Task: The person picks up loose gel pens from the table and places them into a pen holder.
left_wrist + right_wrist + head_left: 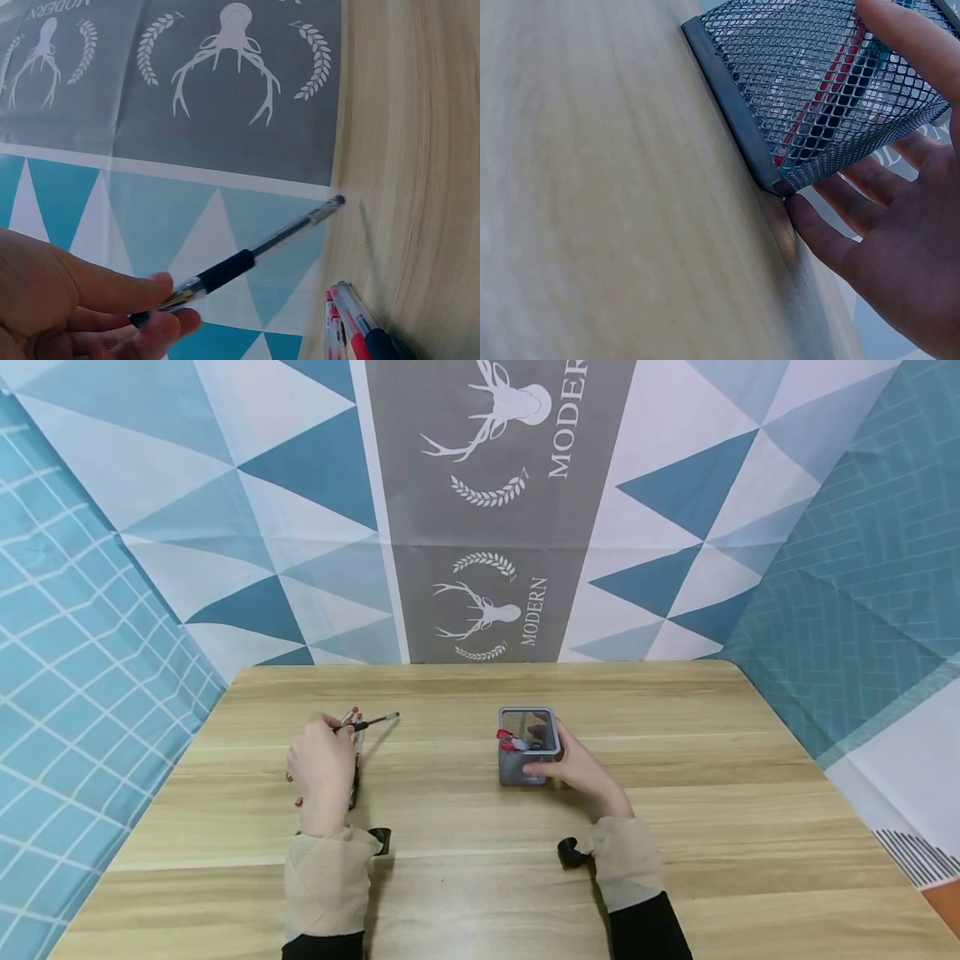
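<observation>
- Left hand, bench's 10 o'clock: pinches slim clear-plastic pen with black grip.
- Right hand curled round square grey metal-mesh holder, 1 o'clock.
- Seemingly part-done: red and dark pens inside; loose pens remain near left hand.

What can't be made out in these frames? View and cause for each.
Head: count of the loose pens; the left hand covers part of the group.
Left wrist: the rest of those pens; cut off by the bottom edge.
Right wrist: top of the mesh pen holder; cut off by the top edge.
Right wrist: exact count of items inside; the mesh obscures them.
Left wrist: any print on the held gel pen; too small, blurred.
</observation>
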Available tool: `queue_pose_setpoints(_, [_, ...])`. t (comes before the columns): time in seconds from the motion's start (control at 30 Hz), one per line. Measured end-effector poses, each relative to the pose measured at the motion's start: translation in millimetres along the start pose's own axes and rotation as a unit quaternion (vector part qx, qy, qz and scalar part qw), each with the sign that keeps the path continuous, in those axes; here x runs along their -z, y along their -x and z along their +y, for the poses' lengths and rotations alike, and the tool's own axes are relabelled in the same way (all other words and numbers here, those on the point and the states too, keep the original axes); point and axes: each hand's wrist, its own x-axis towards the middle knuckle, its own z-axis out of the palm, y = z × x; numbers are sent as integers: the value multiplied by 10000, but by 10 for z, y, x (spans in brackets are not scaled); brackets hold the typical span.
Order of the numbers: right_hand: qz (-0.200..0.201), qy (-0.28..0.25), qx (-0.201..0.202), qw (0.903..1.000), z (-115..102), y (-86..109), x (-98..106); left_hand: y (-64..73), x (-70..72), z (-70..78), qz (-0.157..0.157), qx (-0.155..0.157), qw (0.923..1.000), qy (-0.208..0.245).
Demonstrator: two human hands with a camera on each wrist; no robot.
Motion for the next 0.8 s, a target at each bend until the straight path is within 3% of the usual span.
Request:
queue_pose_setpoints(0.2, [-1,-15,102,9999,20,-19,1,11,31,85,424,-60,9984,379])
queue_pose_setpoints(0.37, [-5,-60,130,9999,6,-14,-1,34,60,174,587,-152,9959,675])
queue_pose_setpoints(0.5, [-2,-48,118,9999,4,-13,-2,54,79,228,565,-250,9929,1017])
queue_pose_setpoints(0.8, [43,44,41,10000,25,-18,0,74,119,311,361,-731,9774,1952])
